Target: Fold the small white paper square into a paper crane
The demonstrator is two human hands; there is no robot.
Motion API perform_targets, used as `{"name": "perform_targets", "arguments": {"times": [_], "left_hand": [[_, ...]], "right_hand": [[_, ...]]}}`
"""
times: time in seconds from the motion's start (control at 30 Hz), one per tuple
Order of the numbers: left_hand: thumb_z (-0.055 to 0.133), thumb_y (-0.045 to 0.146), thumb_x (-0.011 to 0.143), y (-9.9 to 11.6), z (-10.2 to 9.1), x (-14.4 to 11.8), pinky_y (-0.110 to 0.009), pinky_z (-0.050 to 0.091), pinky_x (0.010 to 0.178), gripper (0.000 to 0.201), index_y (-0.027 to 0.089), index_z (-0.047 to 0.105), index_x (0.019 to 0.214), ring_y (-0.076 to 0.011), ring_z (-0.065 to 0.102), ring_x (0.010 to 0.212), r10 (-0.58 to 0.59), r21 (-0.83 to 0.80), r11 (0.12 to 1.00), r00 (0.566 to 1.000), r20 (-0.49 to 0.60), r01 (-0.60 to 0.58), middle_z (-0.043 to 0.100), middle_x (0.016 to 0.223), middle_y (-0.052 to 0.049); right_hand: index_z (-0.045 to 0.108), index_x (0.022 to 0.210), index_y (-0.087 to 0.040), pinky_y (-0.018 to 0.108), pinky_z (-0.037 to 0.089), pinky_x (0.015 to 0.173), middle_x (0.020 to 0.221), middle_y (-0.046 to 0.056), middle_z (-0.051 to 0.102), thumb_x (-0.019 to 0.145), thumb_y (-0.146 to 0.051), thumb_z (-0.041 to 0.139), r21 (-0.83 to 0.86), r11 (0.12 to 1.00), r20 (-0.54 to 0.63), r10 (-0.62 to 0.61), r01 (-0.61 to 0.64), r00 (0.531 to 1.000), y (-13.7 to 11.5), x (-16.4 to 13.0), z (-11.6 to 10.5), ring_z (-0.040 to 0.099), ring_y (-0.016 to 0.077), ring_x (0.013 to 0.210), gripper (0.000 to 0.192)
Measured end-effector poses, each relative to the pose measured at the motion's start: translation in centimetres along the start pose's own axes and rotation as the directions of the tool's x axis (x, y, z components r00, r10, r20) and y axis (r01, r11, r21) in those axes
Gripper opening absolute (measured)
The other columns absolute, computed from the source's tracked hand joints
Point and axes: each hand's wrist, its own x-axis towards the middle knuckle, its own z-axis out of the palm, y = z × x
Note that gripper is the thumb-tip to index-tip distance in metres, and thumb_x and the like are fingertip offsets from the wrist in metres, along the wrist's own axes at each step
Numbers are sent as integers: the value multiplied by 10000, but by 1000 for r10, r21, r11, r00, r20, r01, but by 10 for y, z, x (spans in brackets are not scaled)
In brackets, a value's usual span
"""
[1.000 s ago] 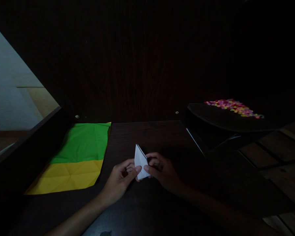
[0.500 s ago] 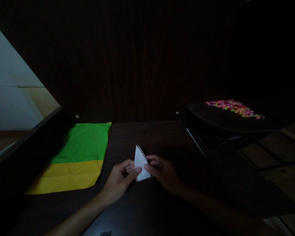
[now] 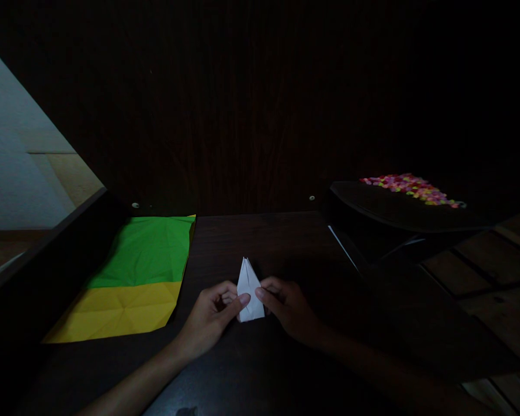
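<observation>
Between my two hands is a small piece of folded white paper (image 3: pixel 252 308), its narrow tip pointing away from me and a crease line running down its middle. My left hand (image 3: pixel 214 314) pinches its left edge, thumb on top and fingers curled behind. On the opposite edge my right hand (image 3: pixel 288 306) grips it the same way, thumb on the front face. The fingertips behind the paper are hidden. Left of my hands, a creased green sheet (image 3: pixel 145 251) and a yellow sheet (image 3: pixel 125 309) lie on the dark table (image 3: pixel 251 237).
A dark upright panel (image 3: pixel 242 115) rises behind the table. At the right, a dark rounded shelf (image 3: pixel 381 211) carries a heap of small colourful pieces (image 3: pixel 416 189). A raised dark edge (image 3: pixel 47 237) borders the left side.
The folded paper has turned slightly, so its front faces me more squarely and the tip's layers sit closer together. Both hands keep their hold in nearly the same place.
</observation>
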Motion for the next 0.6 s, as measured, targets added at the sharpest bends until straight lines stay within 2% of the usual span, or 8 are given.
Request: {"name": "perform_targets", "arguments": {"times": [0.2,0.4,0.6], "left_hand": [[692,440,822,4,0,-1,-214,389,542,334,150,602,683,-110,510,538,-16,-26,1000,1000,12,17,588,583,17],[682,447,830,1,0,0,-223,408,557,338,137,624,709,-118,538,554,-33,-32,999,999,25,33,621,606,-1],[746,366,782,0,3,1,-245,459,662,278,129,666,903,-137,596,675,-54,-107,992,997,62,60,675,738,-18]], "right_hand": [[566,755,-183,232,384,547,611,-30,538,935,-343,506,-26,1000,55,-2,4,998,-2,-1,0,519,116,571,249],[585,756,-172,227,391,543,600,-26,554,924,-350,513,-22,1000,26,6,-5,1000,3,-1,0,534,117,560,255],[581,715,-172,223,385,543,595,-29,542,897,-356,542,-34,999,-50,2,-4,999,1,0,0,522,116,564,262]]}}
